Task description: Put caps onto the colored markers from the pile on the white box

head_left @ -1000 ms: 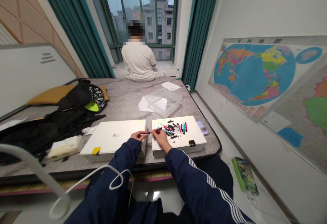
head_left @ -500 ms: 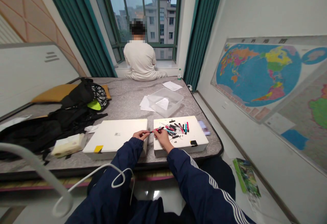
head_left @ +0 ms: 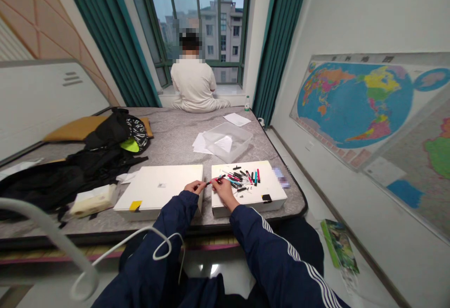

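Observation:
My left hand (head_left: 194, 187) pinches one end of a slim dark pen (head_left: 208, 183) with some red on it, over the gap between two white boxes. At the left edge of the right white box (head_left: 251, 204), my right hand (head_left: 222, 188) is closed on the pen's other part. The fingers hide most of the pen. Just right of that hand, a loose pile of pens and pen parts (head_left: 242, 176) in black, red, teal and white covers part of the box top. Nearest my left hand is the left white box (head_left: 151, 181), with a yellow sticker on its front edge.
Behind the boxes are a clear plastic bin (head_left: 242, 144) and white papers (head_left: 237, 119). A black bag (head_left: 84, 167) and a tissue pack (head_left: 94, 200) lie left. A white cable (head_left: 126, 237) loops near my left sleeve. Someone in white (head_left: 192, 83) sits by the window, facing away.

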A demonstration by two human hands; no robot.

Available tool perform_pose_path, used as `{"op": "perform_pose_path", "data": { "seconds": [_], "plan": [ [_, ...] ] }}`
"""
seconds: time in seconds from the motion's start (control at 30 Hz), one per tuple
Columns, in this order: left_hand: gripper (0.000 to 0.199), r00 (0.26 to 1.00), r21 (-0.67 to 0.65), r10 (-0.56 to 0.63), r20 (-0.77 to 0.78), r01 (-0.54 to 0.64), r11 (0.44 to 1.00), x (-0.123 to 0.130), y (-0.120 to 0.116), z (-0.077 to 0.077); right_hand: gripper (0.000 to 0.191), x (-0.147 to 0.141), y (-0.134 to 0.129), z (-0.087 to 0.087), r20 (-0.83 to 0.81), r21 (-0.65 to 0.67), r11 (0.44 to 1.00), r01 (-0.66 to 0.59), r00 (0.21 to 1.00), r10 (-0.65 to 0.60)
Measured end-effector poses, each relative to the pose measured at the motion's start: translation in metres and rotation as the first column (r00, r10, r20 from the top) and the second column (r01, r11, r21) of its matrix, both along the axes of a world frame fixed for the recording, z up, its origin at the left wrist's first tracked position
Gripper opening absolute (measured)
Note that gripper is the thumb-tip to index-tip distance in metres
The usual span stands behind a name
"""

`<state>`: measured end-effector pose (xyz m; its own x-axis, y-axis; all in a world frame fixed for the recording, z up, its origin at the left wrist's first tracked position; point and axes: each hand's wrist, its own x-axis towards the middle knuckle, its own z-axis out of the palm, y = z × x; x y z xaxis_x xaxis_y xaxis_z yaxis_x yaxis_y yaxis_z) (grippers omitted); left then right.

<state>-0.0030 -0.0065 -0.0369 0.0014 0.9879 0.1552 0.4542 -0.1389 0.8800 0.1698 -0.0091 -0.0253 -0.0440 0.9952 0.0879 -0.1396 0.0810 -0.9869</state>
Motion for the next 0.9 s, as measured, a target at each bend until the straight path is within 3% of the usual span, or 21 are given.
{"op": "perform_pose_path", "data": {
  "seconds": [0.27, 0.43, 0.6, 0.9],
  "plan": [
    [0.041, 0.995, -0.022, 0.025, 0.100, -0.023, 0.999, 0.000, 0.000, 0.005, 0.039, 0.002, -0.003, 0.004, 0.101, 0.042, 0.999, -0.001, 0.995, -0.003],
    [0.054, 0.991, -0.030, -0.042, 0.129, 0.046, 0.999, 0.004, -0.002, 0.009, 0.040, 0.001, -0.002, 0.004, 0.056, 0.028, 0.999, 0.020, 0.998, -0.021],
    [0.041, 0.990, -0.050, -0.107, 0.088, 0.111, 0.993, 0.003, -0.003, 0.011, 0.042, 0.000, -0.002, 0.004, 0.031, 0.003, 1.000, 0.008, 0.999, -0.008],
    [0.040, 0.995, -0.054, -0.050, 0.086, 0.054, 0.997, -0.003, 0.001, 0.004, 0.040, 0.001, -0.001, 0.001, 0.071, 0.023, 1.000, 0.004, 0.997, -0.006]
  ]
}}
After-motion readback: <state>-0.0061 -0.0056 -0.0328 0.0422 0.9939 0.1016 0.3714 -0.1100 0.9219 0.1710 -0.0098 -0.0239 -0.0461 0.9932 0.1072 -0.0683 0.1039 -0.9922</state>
